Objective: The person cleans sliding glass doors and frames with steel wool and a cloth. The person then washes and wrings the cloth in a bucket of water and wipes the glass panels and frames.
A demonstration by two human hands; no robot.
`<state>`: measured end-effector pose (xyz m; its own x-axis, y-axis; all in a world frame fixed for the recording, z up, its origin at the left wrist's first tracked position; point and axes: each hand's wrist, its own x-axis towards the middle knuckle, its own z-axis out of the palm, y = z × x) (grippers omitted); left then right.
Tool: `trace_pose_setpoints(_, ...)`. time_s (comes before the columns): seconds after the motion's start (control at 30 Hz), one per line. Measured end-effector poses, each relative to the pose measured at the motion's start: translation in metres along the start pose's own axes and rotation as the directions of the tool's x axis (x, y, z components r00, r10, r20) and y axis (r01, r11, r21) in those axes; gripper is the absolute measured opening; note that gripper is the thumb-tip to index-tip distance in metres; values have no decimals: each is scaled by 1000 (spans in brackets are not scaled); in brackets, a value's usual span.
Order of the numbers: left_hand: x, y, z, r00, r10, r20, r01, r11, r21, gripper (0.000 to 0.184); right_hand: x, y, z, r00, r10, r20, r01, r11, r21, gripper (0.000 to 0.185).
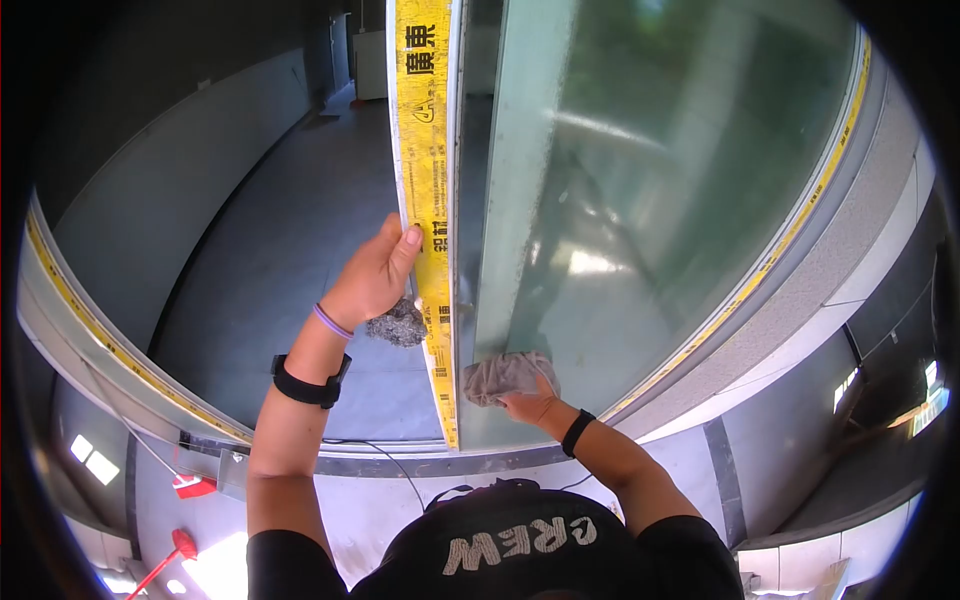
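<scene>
My left hand point(378, 270) is closed on the edge of an upright frame point(427, 190) covered in yellow printed film, its thumb on the film and its other fingers mostly hidden. A grey wad of steel wool point(398, 324) pokes out below this palm, seemingly held by the hidden fingers. Lower and to the right, my right hand point(532, 402) grips a bunched grey-brown cloth point(510, 378). The cloth is pressed against the low part of a greenish glass pane point(620, 270), beside the frame.
Left of the frame is an opening onto a grey floor point(290, 230). A metal sill point(500, 460) runs along the bottom, and a dark cable point(395, 468) crosses it. A red broom point(192, 486) and another red-headed tool point(183, 545) are at lower left.
</scene>
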<state>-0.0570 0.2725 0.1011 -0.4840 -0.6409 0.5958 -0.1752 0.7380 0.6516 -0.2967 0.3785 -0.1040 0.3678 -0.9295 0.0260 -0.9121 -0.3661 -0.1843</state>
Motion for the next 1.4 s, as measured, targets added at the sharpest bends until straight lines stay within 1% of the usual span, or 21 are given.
trace_pose_setpoints(0.03,1,-2,-2,1000,-11,-3,11,1000,15,42,-4,-3,-12,999,4,43,-6,999,38,48)
trace_pose_setpoints(0.1,1,-1,-1,1000,6,-20,-6,1000,1,43,-1,-14,-59,955,-184,-232,103,941,-321,52)
trace_pose_setpoints(0.13,1,-1,-1,999,23,-34,-23,1000,-12,44,7,-14,-84,886,-266,-380,147,938,-314,51)
trace_pose_setpoints(0.17,0,4,-4,1000,10,-24,-10,1000,-9,44,17,-14,-113,790,-327,-518,185,934,-307,51)
trace_pose_setpoints(0.23,3,23,-16,959,-241,150,260,958,-119,45,29,-44,-207,628,-194,-754,211,975,-75,57)
trace_pose_setpoints(0.27,3,26,-19,960,-240,144,260,956,-136,46,35,-58,-255,523,-120,-844,267,963,29,61)
trace_pose_setpoints(0.3,4,29,-22,956,-250,150,270,954,-132,46,40,-71,-290,415,-75,-907,153,988,-11,64)
trace_pose_setpoints(0.37,7,32,-28,916,-340,215,364,928,-85,47,55,-76,-323,148,-260,-954,-4,965,-263,60)
trace_pose_setpoints(0.47,7,25,-30,913,-338,228,369,923,-108,47,58,-80,-281,218,-249,-944,34,968,-248,53)
trace_pose_setpoints(0.53,6,30,-27,926,-319,201,347,930,-122,46,72,-68,-190,347,-290,-892,-48,944,-326,42)
trace_pose_setpoints(0.63,6,27,-26,928,-320,192,343,934,-101,46,66,-47,-36,331,-232,-915,-44,965,-260,26)
trace_pose_setpoints(0.7,4,29,-21,950,-268,161,292,944,-151,46,50,-20,37,677,-293,-675,142,952,-271,29)
trace_pose_setpoints(0.83,3,25,-21,949,-257,184,280,954,-112,46,15,2,72,893,-225,-389,191,974,-126,32)
trace_pose_setpoints(0.9,2,21,-19,960,-241,141,258,959,-121,45,-5,-2,34,868,-134,-478,126,991,-49,34)
trace_pose_setpoints(0.97,1,18,-17,964,-223,148,245,957,-157,44,-12,7,-32,726,-181,-663,158,983,-95,32)
trace_pose_setpoints(1.07,-1,12,-11,987,-146,64,154,977,-147,44,-26,33,-171,608,-303,-734,45,936,-349,39)
trace_pose_setpoints(1.17,-4,10,-7,988,-153,7,153,983,-105,44,-27,59,-293,226,-166,-960,135,981,-138,49)
trace_pose_setpoints(1.2,-5,7,-6,987,-159,16,160,981,-106,44,-25,57,-334,80,-347,-934,-111,929,-354,56)
trace_pose_setpoints(1.3,-8,-2,-1,992,-106,-67,104,994,-27,42,-10,55,-361,23,-372,-928,-249,897,-366,59)
trace_pose_setpoints(1.37,-7,-6,3,987,-13,-163,13,1000,1,40,-1,53,-305,16,-185,-983,7,983,-185,62)
trace_pose_setpoints(1.4,-7,0,1,990,-64,-129,65,998,-1,39,-4,57,-255,128,-190,-973,-50,979,-197,58)
